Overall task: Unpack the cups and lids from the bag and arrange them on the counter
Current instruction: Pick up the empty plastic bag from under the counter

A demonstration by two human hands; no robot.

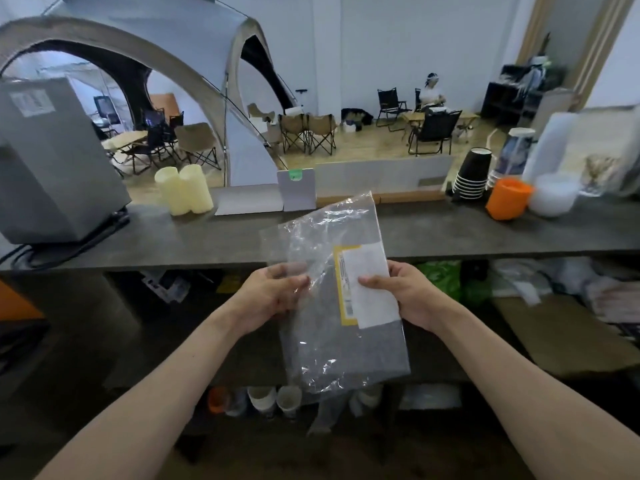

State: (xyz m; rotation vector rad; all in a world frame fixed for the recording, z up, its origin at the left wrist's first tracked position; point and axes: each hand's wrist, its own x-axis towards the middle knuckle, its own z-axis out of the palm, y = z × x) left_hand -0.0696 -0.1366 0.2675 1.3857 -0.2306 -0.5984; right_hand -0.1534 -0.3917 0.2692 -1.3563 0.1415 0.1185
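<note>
At centre frame, the left hand (pixel 273 292) and right hand (pixel 407 296) each pinch a side of a clear bag (pixel 339 299) that looks flat and emptied. Black cups (pixel 474 173), an orange cup (pixel 507 199) and white lids (pixel 554 194) already stand at the worktop (pixel 207 237)'s right end, so unpacking seems nearly finished. Motion blur obscures the far-right items.

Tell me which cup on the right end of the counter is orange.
The lone orange cup, upside down between the black cup stack and the pile of clear lids. The stacked cups are black.
</note>
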